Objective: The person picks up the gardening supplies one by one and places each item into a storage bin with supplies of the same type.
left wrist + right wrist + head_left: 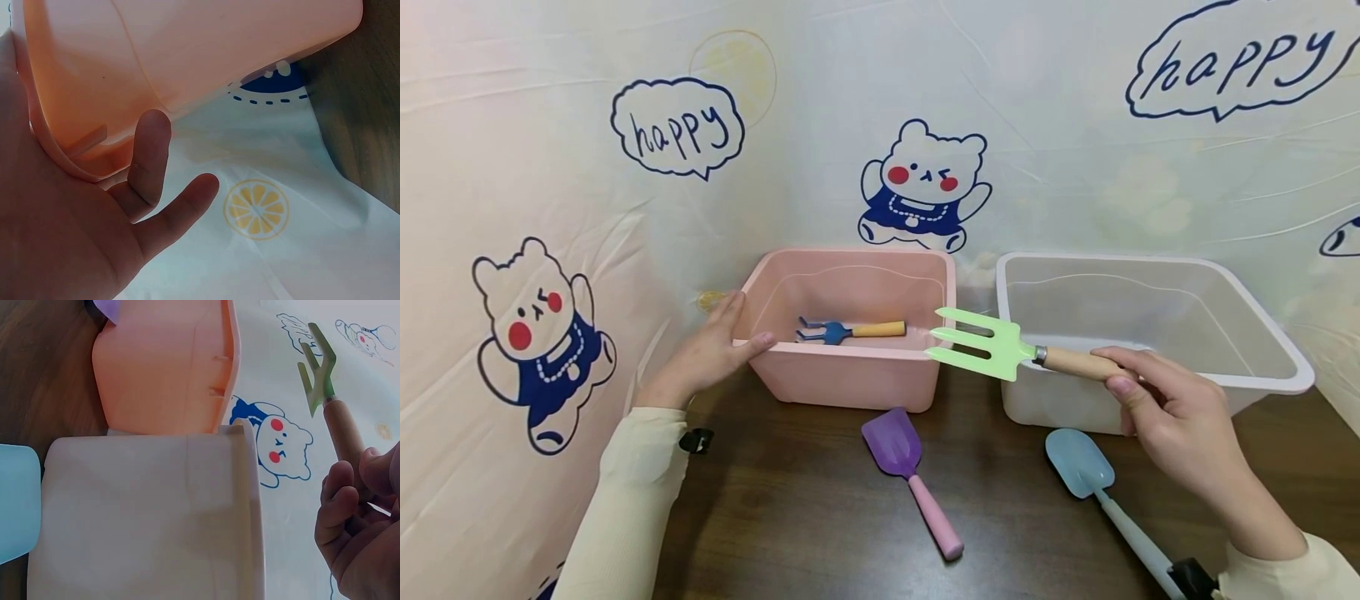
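My left hand (711,350) holds the left front corner of a pink plastic bin (850,379), thumb over the front rim and fingers along the outside of the left wall. Inside that bin lies a small blue hand cultivator (880,330) with a yellow handle. My right hand (1180,417) grips the wooden handle of a light green three-tined garden fork (992,343). Held above rim height, the fork points left, its tine tips overlapping the pink bin's right front corner in the head view. Thumb and curled fingers wrap the handle (344,428) in the right wrist view.
A white bin (1060,408) stands right of the pink one, with a narrow gap between. On the dark wooden table (790,517) lie a purple shovel with a pink handle (934,517) and a light blue shovel (1081,462). A printed cloth (820,100) hangs behind and at the left.
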{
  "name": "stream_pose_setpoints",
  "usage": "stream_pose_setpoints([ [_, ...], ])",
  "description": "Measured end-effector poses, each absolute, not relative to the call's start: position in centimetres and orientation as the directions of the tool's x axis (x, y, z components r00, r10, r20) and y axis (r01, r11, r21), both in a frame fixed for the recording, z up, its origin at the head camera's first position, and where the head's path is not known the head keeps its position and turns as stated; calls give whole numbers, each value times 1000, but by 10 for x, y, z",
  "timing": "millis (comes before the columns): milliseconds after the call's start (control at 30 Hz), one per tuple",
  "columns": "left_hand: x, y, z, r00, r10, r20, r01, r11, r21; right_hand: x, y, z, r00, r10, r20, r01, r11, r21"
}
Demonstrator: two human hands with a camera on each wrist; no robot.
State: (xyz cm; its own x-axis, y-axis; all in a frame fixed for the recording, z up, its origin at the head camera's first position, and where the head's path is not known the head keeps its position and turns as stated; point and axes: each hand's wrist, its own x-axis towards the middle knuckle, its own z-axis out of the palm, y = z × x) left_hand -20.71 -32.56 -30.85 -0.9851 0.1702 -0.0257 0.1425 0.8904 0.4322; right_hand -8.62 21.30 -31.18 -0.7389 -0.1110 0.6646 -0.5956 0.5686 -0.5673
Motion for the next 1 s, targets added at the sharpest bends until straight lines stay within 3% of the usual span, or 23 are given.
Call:
stream_pose_setpoints([
  [567, -205, -326, -307, -985, 170, -28, 142, 891, 432, -94, 205, -307, -722, -107, 684, -604, 580, -547],
  [1000, -205, -326, -308, -988, 150, -46, 114, 886, 449, -100, 191, -302, -782, -89, 616, -546, 573, -611],
])
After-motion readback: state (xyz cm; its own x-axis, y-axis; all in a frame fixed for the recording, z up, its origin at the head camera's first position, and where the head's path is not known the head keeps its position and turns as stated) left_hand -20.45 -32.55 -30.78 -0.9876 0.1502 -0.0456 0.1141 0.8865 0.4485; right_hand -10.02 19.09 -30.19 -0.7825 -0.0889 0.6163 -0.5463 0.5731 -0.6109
